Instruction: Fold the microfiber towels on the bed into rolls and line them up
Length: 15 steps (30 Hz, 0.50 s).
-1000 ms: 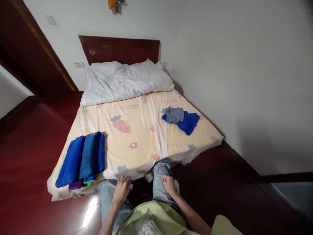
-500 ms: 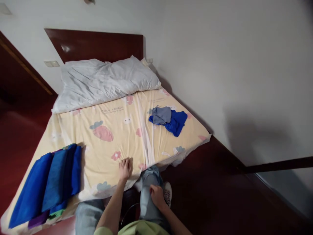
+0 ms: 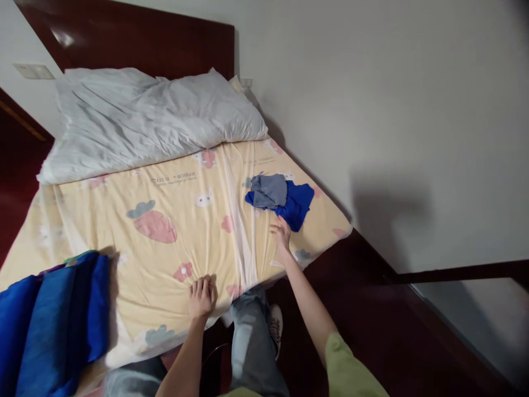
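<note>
My right hand reaches over the bed with its fingers apart and nothing in it. Its fingertips are at the lower edge of a crumpled blue cloth garment; whether they touch it I cannot tell. A grey cloth piece lies bunched on the left part of the blue one. My left hand rests on the yellow printed bedsheet near the front edge, fingers slightly bent and apart, holding nothing.
Folded blue cloths lie in a stack at the bed's left front. A long pale pillow lies against the dark wooden headboard. A wall runs along the right. My knees are at the bed's front edge.
My right hand has left my thigh and moved forward to the blue garment, its fingers opening. My left hand stays on the sheet. The view has tilted down and shifted right.
</note>
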Each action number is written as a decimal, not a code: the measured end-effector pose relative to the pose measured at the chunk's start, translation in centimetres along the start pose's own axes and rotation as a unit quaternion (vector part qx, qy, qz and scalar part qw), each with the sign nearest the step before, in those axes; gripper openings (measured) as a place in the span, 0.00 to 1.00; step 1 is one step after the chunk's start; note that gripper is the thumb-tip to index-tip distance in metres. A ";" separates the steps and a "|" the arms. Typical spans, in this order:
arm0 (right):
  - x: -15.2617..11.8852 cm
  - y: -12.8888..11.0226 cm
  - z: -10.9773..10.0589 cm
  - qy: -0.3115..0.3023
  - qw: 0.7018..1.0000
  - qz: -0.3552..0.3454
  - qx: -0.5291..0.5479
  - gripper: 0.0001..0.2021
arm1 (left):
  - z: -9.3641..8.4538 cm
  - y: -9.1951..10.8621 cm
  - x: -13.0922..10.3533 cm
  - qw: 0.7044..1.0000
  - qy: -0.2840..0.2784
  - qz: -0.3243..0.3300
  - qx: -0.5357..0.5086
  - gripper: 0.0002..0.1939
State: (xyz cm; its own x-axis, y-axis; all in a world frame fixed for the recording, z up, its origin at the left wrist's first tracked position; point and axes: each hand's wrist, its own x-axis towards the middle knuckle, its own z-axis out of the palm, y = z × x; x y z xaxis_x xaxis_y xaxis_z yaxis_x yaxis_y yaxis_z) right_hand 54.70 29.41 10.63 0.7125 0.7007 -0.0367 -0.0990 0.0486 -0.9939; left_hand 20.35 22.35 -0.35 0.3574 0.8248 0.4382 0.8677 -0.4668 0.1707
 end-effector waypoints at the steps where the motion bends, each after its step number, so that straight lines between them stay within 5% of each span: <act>1: 2.1 -0.1 0.4 0.013 0.999 0.034 0.026 0.23 | 0.0 0.0 0.0 1.000 0.001 0.000 0.000 0.10; 4: 6.3 0.5 1.0 0.029 0.989 0.125 0.073 0.20 | 0.0 -0.1 0.0 1.000 -0.001 -0.001 0.001 0.10; 9: 9.2 1.4 1.8 0.053 0.977 0.187 0.086 0.14 | 0.1 -0.1 -0.1 1.000 -0.011 0.001 -0.008 0.11; 15: 11.3 2.3 3.2 0.037 0.995 0.084 -0.041 0.10 | 0.0 -0.1 -0.2 1.000 -0.008 0.006 0.000 0.11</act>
State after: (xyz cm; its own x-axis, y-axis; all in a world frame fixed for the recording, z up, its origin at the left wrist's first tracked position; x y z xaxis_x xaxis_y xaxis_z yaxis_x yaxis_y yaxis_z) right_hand 60.27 39.68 8.27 0.7395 0.6401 -0.2084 -0.1669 -0.1256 -0.9779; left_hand 20.15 22.24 -0.44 0.3728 0.8240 0.4267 0.8636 -0.4763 0.1653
